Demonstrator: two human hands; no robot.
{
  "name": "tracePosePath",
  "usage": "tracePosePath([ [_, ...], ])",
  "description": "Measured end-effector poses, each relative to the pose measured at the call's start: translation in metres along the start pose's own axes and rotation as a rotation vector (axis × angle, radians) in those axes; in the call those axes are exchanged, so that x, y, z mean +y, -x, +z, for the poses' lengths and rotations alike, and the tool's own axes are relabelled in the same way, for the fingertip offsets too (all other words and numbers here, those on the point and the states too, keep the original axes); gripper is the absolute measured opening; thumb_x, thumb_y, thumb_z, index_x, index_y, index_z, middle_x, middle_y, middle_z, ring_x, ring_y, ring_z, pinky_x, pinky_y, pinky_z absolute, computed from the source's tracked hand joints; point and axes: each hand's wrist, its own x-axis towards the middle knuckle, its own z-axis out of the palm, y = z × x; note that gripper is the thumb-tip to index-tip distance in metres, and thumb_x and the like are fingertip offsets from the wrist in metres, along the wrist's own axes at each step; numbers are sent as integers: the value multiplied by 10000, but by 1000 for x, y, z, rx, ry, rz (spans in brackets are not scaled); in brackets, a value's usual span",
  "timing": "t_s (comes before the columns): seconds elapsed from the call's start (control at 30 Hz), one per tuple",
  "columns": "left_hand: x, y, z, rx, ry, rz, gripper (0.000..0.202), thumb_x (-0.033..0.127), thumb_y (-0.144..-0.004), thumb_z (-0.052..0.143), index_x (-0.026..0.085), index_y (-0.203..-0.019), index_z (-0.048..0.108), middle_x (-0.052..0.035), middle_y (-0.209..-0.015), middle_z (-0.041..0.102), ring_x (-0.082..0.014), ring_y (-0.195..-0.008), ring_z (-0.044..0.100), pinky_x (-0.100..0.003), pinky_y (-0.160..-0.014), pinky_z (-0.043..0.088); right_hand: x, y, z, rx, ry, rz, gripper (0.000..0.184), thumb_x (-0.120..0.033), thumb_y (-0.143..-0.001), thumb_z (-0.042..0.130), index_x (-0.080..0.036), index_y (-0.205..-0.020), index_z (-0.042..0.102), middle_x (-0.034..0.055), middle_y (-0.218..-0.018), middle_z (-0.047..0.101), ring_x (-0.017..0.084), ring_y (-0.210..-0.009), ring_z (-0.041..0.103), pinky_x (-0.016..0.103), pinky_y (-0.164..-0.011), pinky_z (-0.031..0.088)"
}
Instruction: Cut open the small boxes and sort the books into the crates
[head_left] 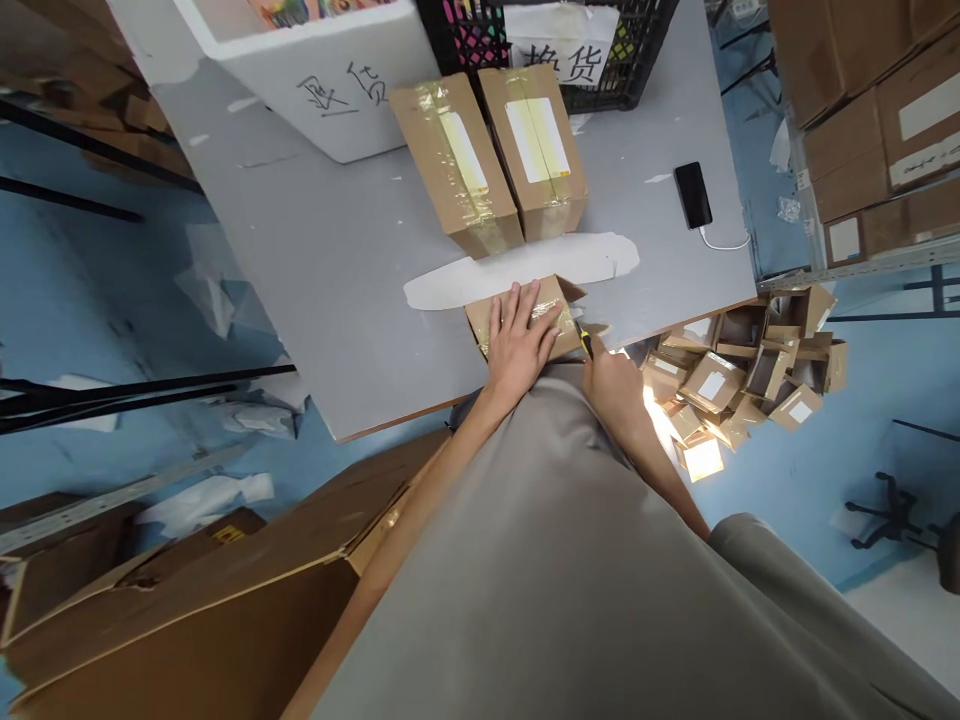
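Note:
A small taped cardboard box [480, 322] lies at the table's near edge, against my body. My left hand [519, 345] rests on its top with the fingers stretched out. In my right hand [611, 378] is a yellow and black utility knife [585, 338], its tip at the box's right end. Flaps stand out at that end, one of them a raised flap [570, 289]. Just beyond the box is a long white patch [525, 268] on the tabletop. Two closed cardboard boxes, a left one [457, 165] and a right one [534, 150], stand behind it.
A white foam bin [322, 90] and a black plastic crate [600, 98] stand at the table's back. To the right lies a charging phone [693, 195]. Opened cartons [739, 365] are heaped on the floor at right; a large carton [225, 610] stands at lower left.

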Motion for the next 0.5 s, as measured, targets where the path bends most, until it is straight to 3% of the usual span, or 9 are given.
tracePosePath([
  [0.1,0,0,-4,-16,32,-3,502,588,-1176,502,356,-1579,692,-80,-1852,456,-354,-1794,277,-737,-1454,138,30,-14,3,189,-119,7,563,-344,-1173,402,-177,-1691,543,191,-1099,857,366,-1010,824,446,-961,610],
  [0.23,-6,1,-19,74,161,-58,588,643,-1191,435,309,-1632,637,-126,-1788,549,-328,-1736,418,-672,-1430,302,75,-88,27,464,-283,126,609,-363,-1168,312,-121,-1701,484,252,-1323,794,368,-1124,787,473,-1012,588],
  [0.37,-25,15,-42,329,242,-157,621,673,-1183,450,295,-1645,620,-146,-1731,604,-311,-1689,493,-602,-1409,386,99,-162,67,348,-330,273,619,-217,-1105,349,-10,-1679,452,319,-1458,693,308,-1173,753,387,-1016,563],
  [0.5,-61,42,-44,450,283,-325,668,728,-1152,488,254,-1590,662,-166,-1651,671,-297,-1590,607,-553,-1368,458,100,-188,85,226,-281,291,652,-161,-1078,402,44,-1697,403,363,-1513,626,293,-1222,727,382,-1058,541],
])
